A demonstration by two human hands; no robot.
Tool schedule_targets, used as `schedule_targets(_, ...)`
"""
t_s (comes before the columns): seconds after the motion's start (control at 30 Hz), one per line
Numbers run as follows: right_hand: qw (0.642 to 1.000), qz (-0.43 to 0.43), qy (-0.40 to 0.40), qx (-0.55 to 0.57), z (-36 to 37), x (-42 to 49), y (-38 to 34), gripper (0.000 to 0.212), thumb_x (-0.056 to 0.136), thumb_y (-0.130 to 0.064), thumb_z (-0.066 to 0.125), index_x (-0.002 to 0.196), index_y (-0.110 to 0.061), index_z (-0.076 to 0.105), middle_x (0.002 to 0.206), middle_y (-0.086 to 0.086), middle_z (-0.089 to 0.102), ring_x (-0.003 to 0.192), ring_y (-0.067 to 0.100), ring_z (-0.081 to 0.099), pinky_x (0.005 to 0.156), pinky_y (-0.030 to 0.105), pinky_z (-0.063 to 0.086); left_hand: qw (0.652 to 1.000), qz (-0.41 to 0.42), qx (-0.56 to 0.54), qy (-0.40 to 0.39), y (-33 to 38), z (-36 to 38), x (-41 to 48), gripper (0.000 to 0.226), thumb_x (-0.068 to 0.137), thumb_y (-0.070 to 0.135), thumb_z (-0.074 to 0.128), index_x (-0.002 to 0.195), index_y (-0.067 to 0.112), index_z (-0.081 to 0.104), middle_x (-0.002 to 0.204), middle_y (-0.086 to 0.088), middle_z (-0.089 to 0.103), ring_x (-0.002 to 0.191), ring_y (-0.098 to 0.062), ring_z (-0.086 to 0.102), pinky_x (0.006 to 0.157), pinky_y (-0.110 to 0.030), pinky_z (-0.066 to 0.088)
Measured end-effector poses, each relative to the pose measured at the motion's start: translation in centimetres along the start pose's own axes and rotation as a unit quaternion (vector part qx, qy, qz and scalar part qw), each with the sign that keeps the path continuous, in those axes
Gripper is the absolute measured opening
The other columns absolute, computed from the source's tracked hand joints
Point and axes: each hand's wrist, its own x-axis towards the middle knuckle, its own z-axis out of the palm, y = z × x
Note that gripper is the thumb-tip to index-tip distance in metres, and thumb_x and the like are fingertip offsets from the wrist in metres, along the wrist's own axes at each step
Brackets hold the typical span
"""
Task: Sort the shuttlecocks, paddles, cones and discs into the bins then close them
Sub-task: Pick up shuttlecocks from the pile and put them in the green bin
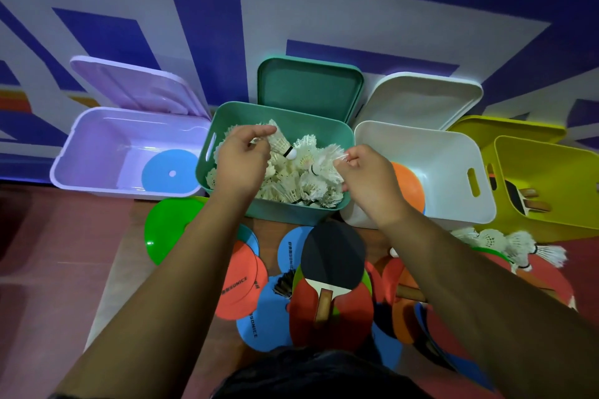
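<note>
Both hands hover over the green bin point(343, 136), which is heaped with white shuttlecocks point(301, 185). My left hand point(241, 160) pinches a white shuttlecock point(281, 143) by its feathers, cork pointing down. My right hand point(369, 180) pinches the feather edge of another shuttlecock point(327, 160). The lilac bin point(97, 152) holds a blue disc point(170, 173). An orange cone point(410, 189) lies in the white bin point(453, 159). The yellow bin point(551, 172) holds paddles point(522, 199). All four lids stand open.
On the floor in front of me lie a black-and-red paddle point(330, 269), red discs point(241, 278) and blue discs point(265, 324), a green cone point(165, 228), and several loose shuttlecocks point(515, 244) at the right. A blue and grey wall rises behind the bins.
</note>
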Motion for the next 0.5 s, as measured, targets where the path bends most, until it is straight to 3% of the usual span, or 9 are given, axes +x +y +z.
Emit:
schedule_targets(0.1, 0.994, 0.053, 0.027, 0.091, -1.0, -0.1, -0.5, 0.014, 0.1, -0.028, 0.064, 0.106, -0.016, 0.065, 0.086, 0.0, 0.065, 0.06, 0.014, 0.064, 0.059, 0.037, 0.056, 0.998, 0.031, 0.011, -0.061, 0.7, 1.0, 0.9, 0.036, 0.102, 0.014, 0.058, 0.134, 0.027, 0.069, 0.13, 0.005, 0.06, 0.086, -0.013, 0.066, 0.073, -0.03, 0.058)
schedule_targets(0.17, 0.988, 0.073, 0.033, 0.135, -1.5, 0.1, -0.6, 0.016, 0.102, -0.026, 0.062, 0.109, -0.011, 0.064, 0.086, 0.006, 0.065, 0.057, 0.012, 0.06, 0.058, 0.035, 0.056, 0.993, 0.011, 0.042, -0.112, 0.8, 1.7, 1.6, 0.048, 0.102, 0.022, 0.06, 0.149, 0.029, 0.055, 0.139, -0.002, 0.057, 0.081, -0.003, 0.06, 0.068, -0.015, 0.05)
schedule_targets(0.2, 0.984, 0.083, 0.038, 0.156, -1.7, 0.3, -0.6, 0.016, 0.102, -0.024, 0.061, 0.11, -0.011, 0.064, 0.086, 0.009, 0.065, 0.058, 0.013, 0.059, 0.058, 0.035, 0.056, 0.989, -0.011, 0.066, -0.128, 0.7, 2.0, 1.9, 0.054, 0.102, 0.027, 0.061, 0.154, 0.031, 0.049, 0.142, -0.004, 0.056, 0.079, -0.001, 0.06, 0.066, -0.014, 0.049)
schedule_targets(0.27, 0.977, 0.101, 0.046, 0.184, -2.0, 0.7, -0.6, 0.013, 0.103, -0.022, 0.059, 0.11, -0.013, 0.063, 0.089, 0.01, 0.067, 0.063, 0.015, 0.06, 0.062, 0.037, 0.057, 0.986, -0.044, 0.102, -0.128, 0.4, 2.2, 2.0, 0.057, 0.099, 0.033, 0.061, 0.154, 0.033, 0.047, 0.143, -0.003, 0.058, 0.082, -0.004, 0.067, 0.071, -0.023, 0.053)
schedule_targets(0.37, 0.973, 0.109, 0.054, 0.195, -2.1, 1.5, -0.4, 0.015, 0.103, -0.021, 0.057, 0.114, -0.014, 0.063, 0.093, 0.01, 0.068, 0.066, 0.016, 0.06, 0.065, 0.039, 0.058, 0.989, -0.078, 0.073, -0.103, -0.1, 1.9, 1.5, 0.05, 0.096, 0.029, 0.059, 0.145, 0.03, 0.056, 0.127, 0.001, 0.068, 0.092, -0.02, 0.075, 0.086, -0.043, 0.063)
schedule_targets(0.5, 0.97, 0.113, 0.045, 0.209, -1.9, 3.1, -0.4, 0.022, 0.103, -0.019, 0.057, 0.123, -0.011, 0.062, 0.096, 0.01, 0.07, 0.061, 0.014, 0.06, 0.058, 0.032, 0.055, 0.993, -0.086, 0.039, -0.073, -1.0, 1.1, 0.0, 0.034, 0.099, 0.019, 0.055, 0.131, 0.023, 0.065, 0.125, 0.003, 0.067, 0.089, -0.01, 0.076, 0.085, -0.046, 0.064)
